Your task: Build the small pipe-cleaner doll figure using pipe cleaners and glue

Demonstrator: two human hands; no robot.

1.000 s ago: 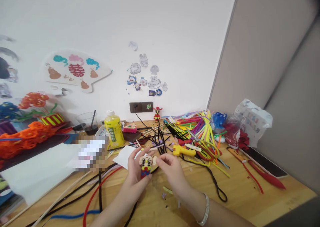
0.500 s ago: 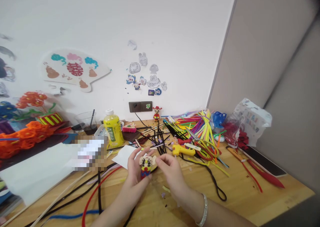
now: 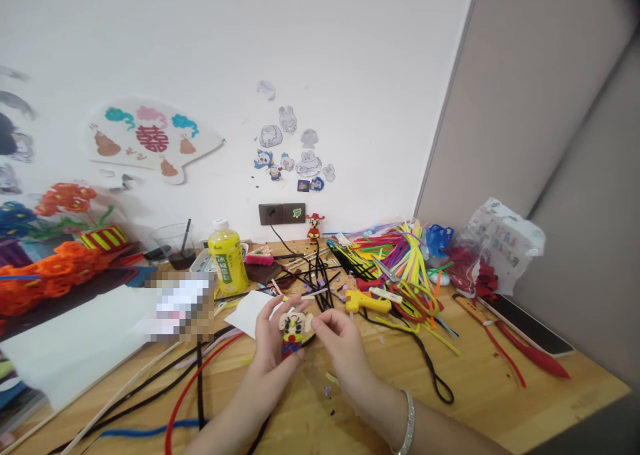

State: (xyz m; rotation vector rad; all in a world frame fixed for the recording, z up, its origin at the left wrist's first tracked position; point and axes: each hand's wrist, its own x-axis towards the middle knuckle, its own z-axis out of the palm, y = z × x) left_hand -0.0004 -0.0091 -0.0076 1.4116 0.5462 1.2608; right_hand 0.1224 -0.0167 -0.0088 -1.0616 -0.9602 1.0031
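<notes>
Just below frame centre, a small upright figurine in cream, yellow, red and blue, material unclear, was gripped in the left hand, fingers behind, thumb at its base. Right hand: thumb and index finger pinched at the figurine's cream side flap. White paper piece lay just behind the left hand. Right of centre: yellow plastic glue gun, then a bundle of multicoloured fuzzy stems. Left of centre: clear plastic bottle of yellow drink, white cap. All on a pale wooden tabletop.
</notes>
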